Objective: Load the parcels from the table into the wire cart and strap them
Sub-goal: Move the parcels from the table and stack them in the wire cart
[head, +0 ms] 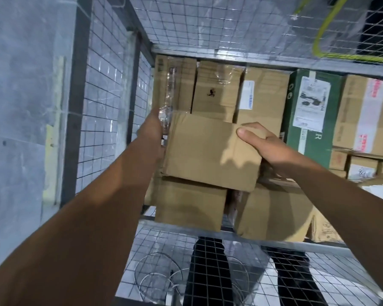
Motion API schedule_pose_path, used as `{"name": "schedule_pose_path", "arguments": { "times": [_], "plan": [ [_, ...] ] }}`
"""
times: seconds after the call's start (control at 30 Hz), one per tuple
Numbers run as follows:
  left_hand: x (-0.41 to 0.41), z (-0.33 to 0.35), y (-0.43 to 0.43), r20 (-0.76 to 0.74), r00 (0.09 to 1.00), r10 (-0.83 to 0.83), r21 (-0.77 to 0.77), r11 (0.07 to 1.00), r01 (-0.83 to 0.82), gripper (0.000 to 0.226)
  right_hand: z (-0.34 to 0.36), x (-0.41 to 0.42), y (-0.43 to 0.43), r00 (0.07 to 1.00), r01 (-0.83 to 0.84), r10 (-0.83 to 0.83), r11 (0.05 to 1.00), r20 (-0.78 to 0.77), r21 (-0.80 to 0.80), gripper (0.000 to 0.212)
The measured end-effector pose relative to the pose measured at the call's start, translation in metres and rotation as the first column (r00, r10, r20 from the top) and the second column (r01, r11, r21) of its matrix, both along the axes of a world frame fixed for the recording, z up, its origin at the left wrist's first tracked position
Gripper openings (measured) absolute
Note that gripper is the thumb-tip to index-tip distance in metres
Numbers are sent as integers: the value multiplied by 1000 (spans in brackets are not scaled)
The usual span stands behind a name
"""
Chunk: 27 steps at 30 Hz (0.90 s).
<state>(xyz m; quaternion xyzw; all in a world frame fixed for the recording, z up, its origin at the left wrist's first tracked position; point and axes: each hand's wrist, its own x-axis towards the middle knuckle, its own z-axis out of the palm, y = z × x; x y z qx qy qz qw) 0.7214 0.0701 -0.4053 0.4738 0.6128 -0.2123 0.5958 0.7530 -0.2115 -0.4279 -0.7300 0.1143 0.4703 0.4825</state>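
- Two hands grip one parcel (208, 151): left hand (153, 133) at its left edge, right hand (265, 144) at its right, thumb on top.
- Wire cart (208, 54): stacked boxes (188, 202) beneath.

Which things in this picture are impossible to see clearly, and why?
Head view only.
Left hand: fingers hidden behind the held box.
Print on the green box label: too small, blurred.
Wire cart right side: cut off by the frame edge.
Lower boxes: mostly covered by the held box.
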Motion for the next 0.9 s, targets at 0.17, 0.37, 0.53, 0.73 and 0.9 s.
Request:
{"name": "schedule_pose_path", "arguments": {
  "times": [0.17,0.37,0.53,0.73,0.9],
  "plan": [
    [-35,6,-41,100,958,-269,-16,962,272,126,5,-7,-10,996,47,-47,999,-74,1,76],
    [-60,-4,-28,197,935,-294,-259,904,339,107,0,-14,-9,994,76,-74,997,-79,25,76],
    [-63,-3,-7,209,970,-122,-315,931,185,94,-5,-10,-17,999,-4,9,994,-48,111,75],
    [-15,-25,-4,30,959,281,-153,950,-273,49,-7,-16,-20,996,22,-1,973,-94,230,70],
    [-10,-29,-10,1,959,284,-1,959,-284,46,-7,-16,-20,996,-48,60,980,-58,194,76]
  ]
}}
